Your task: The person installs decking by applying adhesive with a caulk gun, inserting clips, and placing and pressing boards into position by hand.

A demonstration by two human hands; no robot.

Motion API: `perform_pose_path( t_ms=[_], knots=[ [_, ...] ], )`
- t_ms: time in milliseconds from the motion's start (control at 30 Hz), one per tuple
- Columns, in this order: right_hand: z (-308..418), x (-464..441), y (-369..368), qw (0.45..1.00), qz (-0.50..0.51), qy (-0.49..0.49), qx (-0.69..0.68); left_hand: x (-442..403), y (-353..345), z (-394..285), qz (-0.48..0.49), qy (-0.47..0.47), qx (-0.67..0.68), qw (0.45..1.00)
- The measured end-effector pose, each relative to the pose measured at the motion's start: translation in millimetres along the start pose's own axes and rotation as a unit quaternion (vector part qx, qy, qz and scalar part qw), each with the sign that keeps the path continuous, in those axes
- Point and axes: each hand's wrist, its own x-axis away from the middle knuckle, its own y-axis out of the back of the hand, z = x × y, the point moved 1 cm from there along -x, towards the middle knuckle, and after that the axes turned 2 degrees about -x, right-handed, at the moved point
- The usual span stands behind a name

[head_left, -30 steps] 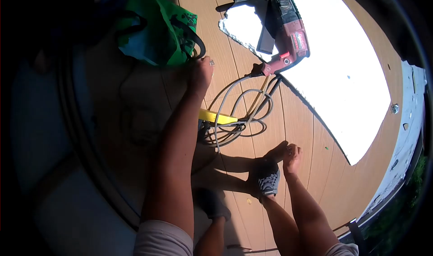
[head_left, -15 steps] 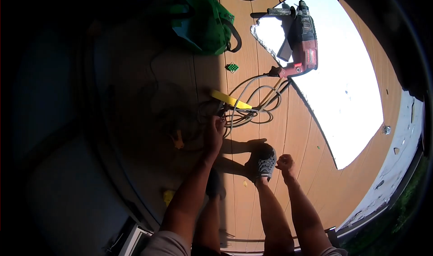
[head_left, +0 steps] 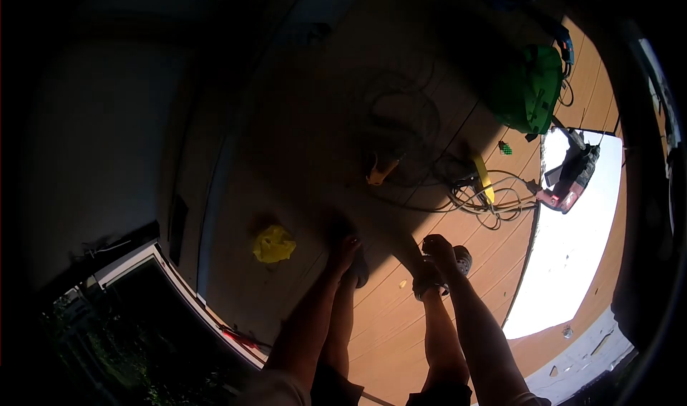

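My left hand [head_left: 348, 250] hangs in shadow above my left shoe [head_left: 362, 270]; its fingers are too dark to make out. In sunlight, my right hand [head_left: 438, 248] is curled closed beside my right shoe [head_left: 464, 260], with nothing visible in it. A crumpled yellow item [head_left: 274, 245] lies on the floor left of my left hand. Beyond both hands, a loose tangle of cable [head_left: 494, 209] lies around a long yellow object [head_left: 484, 179]. A red and black rotary hammer drill [head_left: 572, 184] rests on a bright white sheet [head_left: 565, 263] at the right.
A green bag [head_left: 528, 94] stands farther off, with a small green patterned item [head_left: 506, 148] near it. An orange-yellow object [head_left: 383, 170] lies in the shadow. The plank floor [head_left: 401, 320] runs between a dark wall at left and a white strip [head_left: 587, 359] at lower right.
The view has swung left, so drill, bag and cables sit farther right. My left hand is now away from the cables, nearer my left shoe. The yellow crumpled item shows fully.
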Motion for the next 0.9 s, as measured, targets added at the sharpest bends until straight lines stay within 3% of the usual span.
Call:
perform_pose_path(
  t_ms=[33, 100, 133, 167, 200, 267, 300, 367, 400, 433, 467, 500, 533, 600, 667, 700, 733, 767, 800, 833, 867, 900],
  knots=[
    [7.9, -21.6, -25.9, 1.0, 0.002, -0.02, -0.015, -14.5, 8.4, 12.2, -0.017, -0.033, -0.048, 0.998],
    [-32.9, -101.3, -58.7, 0.984, 0.044, 0.091, 0.145, -75.6, 9.7, 51.1, -0.053, -0.076, -0.097, 0.991],
    [-53.1, -140.0, -75.3, 0.963, 0.052, 0.15, 0.218, -98.2, 2.4, 82.0, -0.005, -0.077, -0.195, 0.978],
    [-64.2, -155.8, -95.5, 0.971, 0.079, 0.173, 0.143, -92.0, -9.4, 115.0, 0.054, -0.062, -0.285, 0.955],
    [-75.5, -172.3, -115.7, 0.973, 0.11, 0.193, 0.068, -90.2, -11.5, 127.8, 0.059, -0.048, -0.277, 0.958],
    [-35.7, -189.0, -171.3, 0.888, 0.069, 0.301, 0.341, -121.9, -10.9, 147.2, -0.019, -0.032, -0.24, 0.97],
    [-13.2, -192.1, -198.1, 0.828, 0.046, 0.348, 0.437, -134.0, -8.0, 152.5, -0.002, -0.025, -0.23, 0.973],
    [-1.0, -209.5, -237.3, 0.764, 0.009, 0.414, 0.495, -167.2, -4.5, 175.0, -0.051, -0.081, -0.231, 0.968],
    [-9.2, -221.2, -248.3, 0.743, -0.01, 0.451, 0.494, -175.9, 23.2, 160.5, -0.025, -0.046, -0.126, 0.991],
    [1.4, -200.3, -258.0, 0.741, -0.009, 0.443, 0.504, -172.1, 61.2, 131.9, 0.003, -0.009, -0.018, 1.0],
    [27.6, -165.6, -264.0, 0.875, 0.005, 0.327, 0.357, -165.1, 89.7, 105.5, 0.009, 0.071, 0.162, 0.984],
    [40.1, -138.8, -262.4, 0.962, 0.012, 0.195, 0.191, -158.1, 108.2, 86.4, 0.014, 0.149, 0.337, 0.93],
    [32.5, -121.9, -251.1, 0.96, 0.009, 0.19, 0.204, -151.6, 113.4, 77.5, 0.019, 0.151, 0.349, 0.925],
    [4.5, -90.6, -218.7, 0.924, 0.008, 0.211, 0.319, -144.3, 128.3, 68.6, -0.105, 0.165, 0.299, 0.934],
    [-24.6, -40.1, -165.2, 0.858, 0.001, 0.181, 0.481, -117.6, 111.3, 100.2, -0.129, 0.169, 0.272, 0.939],
    [-6.1, 3.2, -151.6, 0.936, -0.016, 0.056, 0.347, -92.4, 85.1, 144.9, -0.074, 0.16, 0.257, 0.95],
    [-14.4, 33.3, -121.7, 0.893, -0.033, 0.022, 0.448, -48.8, 90.2, 137.8, -0.038, 0.188, 0.225, 0.955],
    [-71.5, 49.1, -64.6, 0.831, -0.038, 0.195, 0.52, -4.7, 97.7, 127.8, 0.001, 0.213, 0.192, 0.958],
    [-82.0, 93.9, -30.5, 0.895, -0.052, 0.071, 0.438, 45.6, 63.3, 165.0, 0.01, 0.187, 0.203, 0.961],
    [-93.1, 139.3, 3.9, 0.932, -0.089, -0.049, 0.349, 98.9, 69.9, 155.8, 0.09, 0.253, 0.208, 0.94],
    [-22.3, 193.3, -20.7, 0.923, -0.171, -0.232, 0.256, 156.0, 70.2, 152.2, 0.118, 0.277, 0.187, 0.935],
    [-20.4, 239.4, -0.1, 0.928, -0.179, -0.212, 0.247, 219.6, 63.3, 164.9, 0.122, 0.182, 0.137, 0.966]
  ],
)
